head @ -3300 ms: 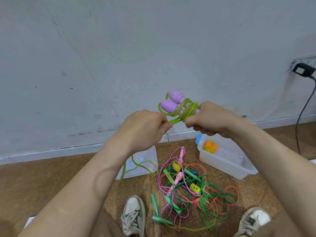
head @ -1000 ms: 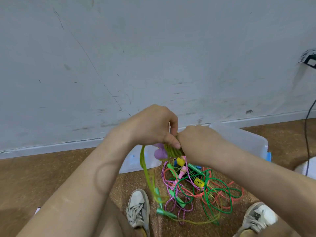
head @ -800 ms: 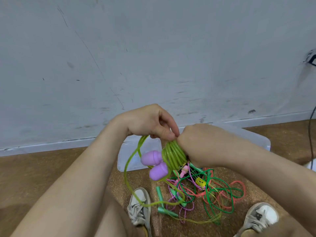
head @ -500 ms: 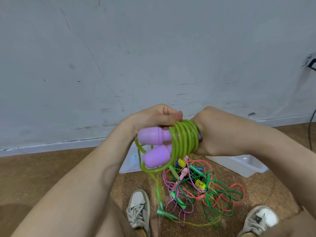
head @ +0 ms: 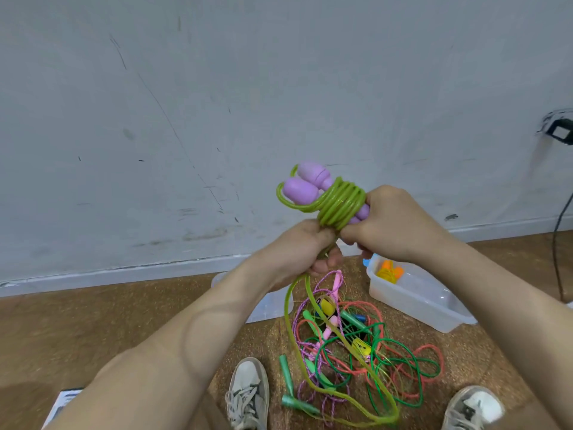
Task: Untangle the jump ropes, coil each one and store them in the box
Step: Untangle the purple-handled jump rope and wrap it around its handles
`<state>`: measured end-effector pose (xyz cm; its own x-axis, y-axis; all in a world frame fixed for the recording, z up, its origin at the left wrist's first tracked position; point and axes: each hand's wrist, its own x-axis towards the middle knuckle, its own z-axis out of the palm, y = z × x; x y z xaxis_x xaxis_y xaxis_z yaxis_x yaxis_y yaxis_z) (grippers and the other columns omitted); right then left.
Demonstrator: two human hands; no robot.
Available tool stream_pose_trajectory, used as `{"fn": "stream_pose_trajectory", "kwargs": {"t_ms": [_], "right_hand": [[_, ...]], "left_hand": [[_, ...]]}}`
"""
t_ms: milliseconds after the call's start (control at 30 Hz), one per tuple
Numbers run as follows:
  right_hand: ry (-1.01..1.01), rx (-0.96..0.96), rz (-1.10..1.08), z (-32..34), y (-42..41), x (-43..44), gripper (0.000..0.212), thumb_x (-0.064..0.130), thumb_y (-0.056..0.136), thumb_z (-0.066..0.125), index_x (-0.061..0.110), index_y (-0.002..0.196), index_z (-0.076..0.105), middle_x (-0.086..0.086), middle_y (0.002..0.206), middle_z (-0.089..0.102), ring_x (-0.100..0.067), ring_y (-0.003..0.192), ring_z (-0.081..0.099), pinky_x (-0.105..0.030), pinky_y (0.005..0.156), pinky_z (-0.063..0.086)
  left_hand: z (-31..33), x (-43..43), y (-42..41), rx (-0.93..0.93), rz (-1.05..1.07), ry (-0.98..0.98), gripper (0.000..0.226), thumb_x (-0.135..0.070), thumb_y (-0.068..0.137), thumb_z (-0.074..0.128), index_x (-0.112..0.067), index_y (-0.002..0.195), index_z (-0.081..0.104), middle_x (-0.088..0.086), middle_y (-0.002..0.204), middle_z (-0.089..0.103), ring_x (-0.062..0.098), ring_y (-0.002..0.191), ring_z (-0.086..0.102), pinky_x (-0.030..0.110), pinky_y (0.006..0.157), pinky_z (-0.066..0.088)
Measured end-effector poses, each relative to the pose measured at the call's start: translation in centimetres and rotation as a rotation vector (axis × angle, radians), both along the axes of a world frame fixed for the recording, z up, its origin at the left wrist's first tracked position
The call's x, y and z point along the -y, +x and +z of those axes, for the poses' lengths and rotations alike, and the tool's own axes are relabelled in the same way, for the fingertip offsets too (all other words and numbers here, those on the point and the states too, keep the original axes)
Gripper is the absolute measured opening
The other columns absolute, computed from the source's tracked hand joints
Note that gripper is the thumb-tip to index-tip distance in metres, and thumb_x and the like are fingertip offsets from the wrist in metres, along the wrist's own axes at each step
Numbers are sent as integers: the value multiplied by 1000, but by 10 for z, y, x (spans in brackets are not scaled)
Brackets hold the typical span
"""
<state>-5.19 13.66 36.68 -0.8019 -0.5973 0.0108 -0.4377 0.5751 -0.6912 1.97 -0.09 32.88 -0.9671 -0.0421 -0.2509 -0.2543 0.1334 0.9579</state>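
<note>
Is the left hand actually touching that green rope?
Touching. The head view shows the left hand curled round the green rope, which hangs out from under its fingers.

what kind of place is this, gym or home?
Cannot tell which. Probably a bare indoor room, maybe a staged recording corner: scuffed grey wall, brown cork-like floor, and a black plug in a wall socket.
</note>
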Motion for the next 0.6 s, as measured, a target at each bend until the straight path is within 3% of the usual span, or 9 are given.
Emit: {"fn": "stream_pose_trajectory", "kwargs": {"t_ms": [100, 200, 367, 467, 567, 600], "right_hand": [[167, -134, -49, -5, -11, -3, 32, 28, 69, 65, 8, 48, 52, -8, 47, 61, -19, 51, 64, -27, 53, 48], [235, -301, -73, -8, -12, 4, 41, 31, 73, 64, 12, 50, 37, -5, 50, 42, -29, 58, 46, -30, 47, 31], [324, -318, -65, -20, -7, 17, 37, 30, 80, 63, 18, 58, 35, 0, 58, 38, -31, 68, 45, -30, 59, 32], [342, -284, -52, -26, -6, 21, 35, 28, 83, 61, 19, 60, 37, 0, 60, 40, -30, 68, 47, -29, 59, 32], [359, -248, -63, -31, -9, 23, 33, 29, 84, 60, 20, 61, 39, 0, 61, 43, -29, 67, 48, -29, 59, 33], [368, -237, -77, -32, -10, 23, 33, 31, 85, 60, 21, 62, 39, 0, 62, 44, -29, 68, 48, -29, 59, 34]], "left_hand": [[4, 3, 7, -3, -77, -287, 18, -20, 102, 40, -17, 96, 57, -2, 56, 46, 6, 41, 39, 18, 45, 32], [12, 18, 9, -117, -73, -744, 21, -33, 97, 50, -21, 99, 67, -8, 57, 50, 7, 56, 49, 28, 59, 37], [17, 12, 19, -283, -199, -1365, 31, -37, 99, 39, -14, 94, 59, 3, 77, 59, 28, 80, 57, 34, 60, 35], [16, 8, 21, -336, -256, -1529, 19, -27, 97, 44, -12, 99, 56, 8, 86, 61, 32, 78, 59, 35, 58, 40], [16, 5, 24, -416, -278, -1545, 3, -11, 85, 60, -10, 86, 58, 9, 75, 60, 32, 64, 57, 33, 48, 34], [16, 5, 24, -440, -279, -1551, 8, -8, 79, 65, -10, 80, 58, 8, 70, 60, 31, 58, 56, 31, 45, 31]]}}
